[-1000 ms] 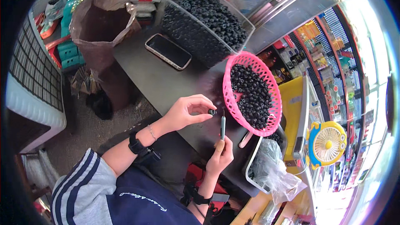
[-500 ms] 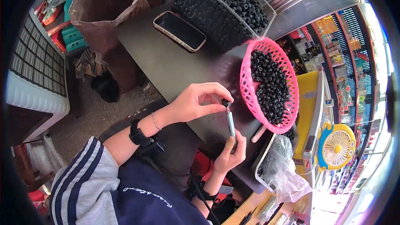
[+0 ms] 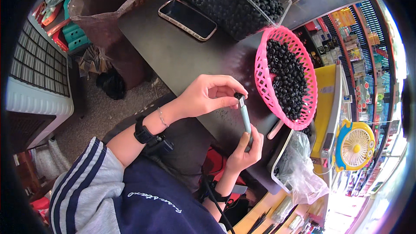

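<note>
My left hand (image 3: pixel 210 97) pinches a small black rubber ring (image 3: pixel 238 96) between thumb and fingertips, above the near edge of the dark table. In my right hand (image 3: pixel 245 151) is a small knife (image 3: pixel 245 119) with a pale blue handle, its short metal blade pointing up and touching or very close to the ring. The fingers partly cover the ring, so the exact contact cannot be made out. Just right of my hands stands a pink plastic basket (image 3: pixel 261 71) holding many similar black rings.
A clear bin (image 3: pixel 277 15) heaped with black rings stands at the back, near a phone (image 3: pixel 187 19) lying on the table (image 3: pixel 173 54). A brown sack (image 3: pixel 104 30) is at the far left. To the right are a tray with a plastic bag (image 3: pixel 299 173) and a yellow fan (image 3: pixel 355 147).
The view has shifted slightly. Both hands keep their holds; the ring has tilted a little, and the blade beside it shows more plainly now.
</note>
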Demonstrator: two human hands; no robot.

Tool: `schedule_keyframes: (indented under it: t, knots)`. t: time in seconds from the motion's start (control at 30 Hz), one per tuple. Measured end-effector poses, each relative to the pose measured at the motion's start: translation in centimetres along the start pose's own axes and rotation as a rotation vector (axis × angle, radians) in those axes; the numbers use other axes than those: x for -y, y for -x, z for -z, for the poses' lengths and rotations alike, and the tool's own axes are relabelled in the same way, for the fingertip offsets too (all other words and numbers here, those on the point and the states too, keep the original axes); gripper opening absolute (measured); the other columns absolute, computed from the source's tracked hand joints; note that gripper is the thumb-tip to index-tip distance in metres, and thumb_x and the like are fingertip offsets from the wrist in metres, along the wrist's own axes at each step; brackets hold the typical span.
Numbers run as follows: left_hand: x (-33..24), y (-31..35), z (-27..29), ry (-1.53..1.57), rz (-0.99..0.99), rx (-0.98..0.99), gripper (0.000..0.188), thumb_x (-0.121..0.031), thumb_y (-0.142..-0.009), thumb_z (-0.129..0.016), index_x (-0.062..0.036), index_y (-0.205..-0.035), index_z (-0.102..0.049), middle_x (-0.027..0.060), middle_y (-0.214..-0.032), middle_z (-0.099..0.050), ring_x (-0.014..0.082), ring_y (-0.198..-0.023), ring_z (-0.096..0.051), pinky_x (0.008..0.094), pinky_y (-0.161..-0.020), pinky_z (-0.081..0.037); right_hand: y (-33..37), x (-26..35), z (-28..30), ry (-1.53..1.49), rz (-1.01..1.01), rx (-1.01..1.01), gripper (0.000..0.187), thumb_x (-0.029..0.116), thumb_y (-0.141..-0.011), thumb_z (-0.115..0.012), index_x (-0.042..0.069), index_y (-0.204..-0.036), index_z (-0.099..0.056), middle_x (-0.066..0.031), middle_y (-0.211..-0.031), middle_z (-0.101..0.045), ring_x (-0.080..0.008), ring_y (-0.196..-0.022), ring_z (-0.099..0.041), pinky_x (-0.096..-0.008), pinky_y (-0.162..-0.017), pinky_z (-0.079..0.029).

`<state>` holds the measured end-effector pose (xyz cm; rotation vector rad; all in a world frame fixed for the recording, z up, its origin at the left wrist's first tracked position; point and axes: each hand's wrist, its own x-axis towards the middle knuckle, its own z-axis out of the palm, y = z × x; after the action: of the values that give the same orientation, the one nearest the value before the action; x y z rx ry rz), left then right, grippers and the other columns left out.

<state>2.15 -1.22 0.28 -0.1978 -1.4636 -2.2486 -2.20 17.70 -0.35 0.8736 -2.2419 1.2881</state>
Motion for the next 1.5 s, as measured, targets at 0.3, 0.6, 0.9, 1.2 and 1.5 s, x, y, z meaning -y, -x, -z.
schedule_keyframes:
  t: [0.3, 0.6, 0.9, 1.2, 1.5]
  knots:
    - [0.0, 0.0, 0.2, 0.014, 0.016, -0.043, 0.021, 0.009, -0.079, -0.067, 0.0038, -0.100, -0.065, 0.0106, -0.100, -0.065, 0.0162, -0.093, -0.063, 0.0280, -0.082, -0.053, 0.0, 0.0, 0.0, 0.001, 0.039, 0.016, 0.021, 0.016, -0.089, -0.064, -0.002, -0.100, -0.066, -0.0106, -0.079, -0.060, -0.0207, -0.067, -0.056, -0.0282, -0.056, -0.041]
    - [-0.3, -0.1, -0.1, -0.059, 0.035, -0.015, 0.021, 0.003, -0.081, -0.068, 0.0016, -0.102, -0.066, 0.0073, -0.100, -0.064, 0.0132, -0.092, -0.061, 0.0256, -0.081, -0.049, 0.4, -0.5, 0.5, -0.125, -0.146, 0.140, 0.029, 0.020, -0.099, -0.049, -0.004, -0.089, -0.060, -0.0047, -0.066, -0.053, -0.0110, -0.058, -0.048, -0.0244, -0.054, -0.036]
    - [-0.5, -0.3, 0.0, -0.194, -0.012, 0.060, 0.026, -0.003, -0.081, -0.070, -0.0041, -0.106, -0.069, 0.0032, -0.102, -0.063, 0.0083, -0.087, -0.054, 0.0208, -0.072, -0.042, 0.2, -0.4, 0.7, -0.157, -0.264, 0.250, 0.041, 0.027, -0.102, -0.039, -0.002, -0.078, -0.054, -0.0010, -0.063, -0.050, -0.0065, -0.055, -0.042, -0.0224, -0.051, -0.031]
    - [-0.3, -0.3, 0.1, -0.210, -0.026, 0.079, 0.025, -0.008, -0.082, -0.070, -0.0040, -0.106, -0.069, 0.0028, -0.100, -0.063, 0.0089, -0.086, -0.052, 0.0221, -0.074, -0.042, 0.4, -0.7, 0.8, -0.206, -0.286, 0.247, 0.039, 0.024, -0.103, -0.041, -0.004, -0.079, -0.053, -0.0021, -0.069, -0.052, -0.0053, -0.060, -0.045, -0.0181, -0.053, -0.037]
    - [0.1, -0.2, 0.2, -0.176, -0.024, 0.087, 0.017, -0.008, -0.083, -0.069, -0.0031, -0.099, -0.067, 0.0032, -0.099, -0.062, 0.0098, -0.089, -0.054, 0.0233, -0.074, -0.042, 0.4, -0.7, 1.0, -0.199, -0.295, 0.276, 0.040, 0.024, -0.103, -0.041, -0.004, -0.076, -0.053, -0.0021, -0.070, -0.051, -0.0054, -0.062, -0.044, -0.0185, -0.053, -0.036]
